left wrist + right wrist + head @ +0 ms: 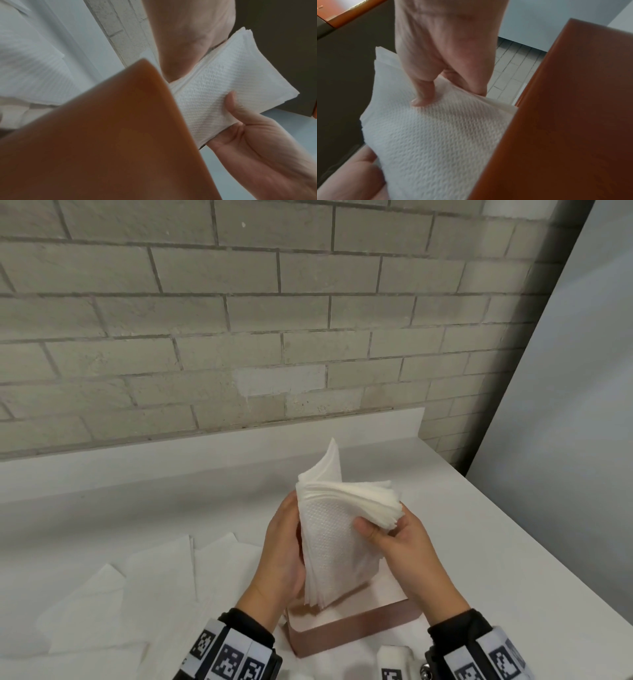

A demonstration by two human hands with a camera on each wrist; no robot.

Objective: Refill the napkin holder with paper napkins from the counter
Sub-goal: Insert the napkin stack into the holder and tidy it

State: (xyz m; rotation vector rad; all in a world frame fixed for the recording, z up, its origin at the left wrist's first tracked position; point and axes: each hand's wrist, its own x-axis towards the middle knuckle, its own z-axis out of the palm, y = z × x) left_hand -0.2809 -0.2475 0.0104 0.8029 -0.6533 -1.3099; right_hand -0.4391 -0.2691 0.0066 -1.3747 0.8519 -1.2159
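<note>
Both hands are holding one thick stack of white paper napkins upright above a single pinkish-brown napkin holder, which is sitting on the white counter near its front edge. The left hand is cupping the stack's left side, fingers lying together behind the paper, though how far they are curling cannot be told from the head view. The right hand is pinching the stack's upper right corner, its thumb pressing on the embossed front face and its fingers tucked behind; the sheets are fanning out at that corner, and one sheet is standing up taller than the rest at the back. The bottom edge of the stack is hanging just over the holder's top. On the counter toward its left edge, at least four loose napkins are lying flat and overlapping one another. One brick wall is rising behind the counter's back edge. Each wrist is wearing one band with black-and-white markers.
</note>
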